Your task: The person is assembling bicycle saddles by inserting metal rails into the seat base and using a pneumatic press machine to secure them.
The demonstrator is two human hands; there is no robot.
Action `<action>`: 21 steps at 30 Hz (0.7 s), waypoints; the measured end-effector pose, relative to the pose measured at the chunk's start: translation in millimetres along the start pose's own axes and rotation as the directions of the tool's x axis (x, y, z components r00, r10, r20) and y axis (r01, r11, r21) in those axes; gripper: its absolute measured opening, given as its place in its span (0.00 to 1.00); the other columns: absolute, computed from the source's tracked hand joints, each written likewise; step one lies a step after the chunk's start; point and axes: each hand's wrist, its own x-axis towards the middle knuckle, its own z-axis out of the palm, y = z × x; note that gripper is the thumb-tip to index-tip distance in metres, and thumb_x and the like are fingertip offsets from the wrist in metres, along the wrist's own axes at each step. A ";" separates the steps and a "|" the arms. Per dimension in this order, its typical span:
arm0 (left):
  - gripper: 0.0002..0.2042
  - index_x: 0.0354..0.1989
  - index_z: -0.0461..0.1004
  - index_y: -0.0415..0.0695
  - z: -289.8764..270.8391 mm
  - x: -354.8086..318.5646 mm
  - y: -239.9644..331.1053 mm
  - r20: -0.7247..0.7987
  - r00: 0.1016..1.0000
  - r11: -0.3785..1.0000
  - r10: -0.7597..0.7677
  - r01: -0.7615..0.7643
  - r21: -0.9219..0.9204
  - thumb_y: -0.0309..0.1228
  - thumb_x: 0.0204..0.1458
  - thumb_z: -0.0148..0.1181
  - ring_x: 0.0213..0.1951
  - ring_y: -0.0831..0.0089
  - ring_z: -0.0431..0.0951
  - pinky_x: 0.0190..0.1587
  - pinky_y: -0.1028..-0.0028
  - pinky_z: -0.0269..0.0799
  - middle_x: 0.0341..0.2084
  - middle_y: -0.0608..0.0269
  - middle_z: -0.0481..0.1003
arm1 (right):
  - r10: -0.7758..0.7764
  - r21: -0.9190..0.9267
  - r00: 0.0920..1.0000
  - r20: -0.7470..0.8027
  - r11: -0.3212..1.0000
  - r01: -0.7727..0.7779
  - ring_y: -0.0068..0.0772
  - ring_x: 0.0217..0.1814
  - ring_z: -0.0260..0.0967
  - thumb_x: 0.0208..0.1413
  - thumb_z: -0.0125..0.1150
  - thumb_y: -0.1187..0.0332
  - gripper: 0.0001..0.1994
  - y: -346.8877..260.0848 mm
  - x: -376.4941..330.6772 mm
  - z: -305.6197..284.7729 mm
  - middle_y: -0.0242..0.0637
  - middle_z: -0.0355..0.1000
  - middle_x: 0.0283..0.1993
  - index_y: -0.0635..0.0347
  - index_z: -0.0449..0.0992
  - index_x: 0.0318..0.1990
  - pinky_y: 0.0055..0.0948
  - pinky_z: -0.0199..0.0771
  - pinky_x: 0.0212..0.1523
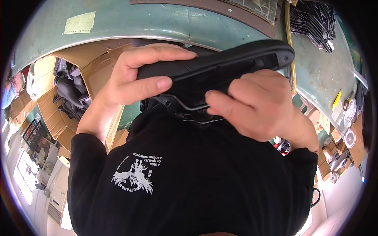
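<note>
A black bicycle saddle (pixel 240 52) is held in front of my chest, tilted on its side with its hollow underside toward me. Its narrow nose points to the right. My left hand (pixel 136 74) grips the wide rear end, thumb on the near edge and fingers over the padded top. Thin metal rails (pixel 188 107) run along the underside. My right hand (pixel 258 104) is closed at the rails, its knuckles toward me and its fingers curled around the metal. The fingertips and part of the rails are hidden behind that hand.
A green-topped table (pixel 165 21) lies beyond the saddle. To the left, an open cardboard box (pixel 88 65) contains several black saddles (pixel 73 92). Thin black parts (pixel 315 23) are bundled at the far right, with a yellow tool (pixel 336 99) nearer on the tabletop.
</note>
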 end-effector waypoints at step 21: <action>0.20 0.60 0.79 0.31 3.6 31.9 18.7 0.040 0.997 0.991 -0.063 0.057 0.124 0.24 0.59 0.61 0.57 0.67 0.80 0.61 0.69 0.72 0.54 0.49 0.81 | 0.035 0.036 0.998 -0.056 0.999 -0.033 0.32 0.20 0.67 0.49 0.75 0.64 0.08 27.3 21.1 6.2 0.26 0.60 0.21 0.47 0.79 0.30 0.37 0.62 0.17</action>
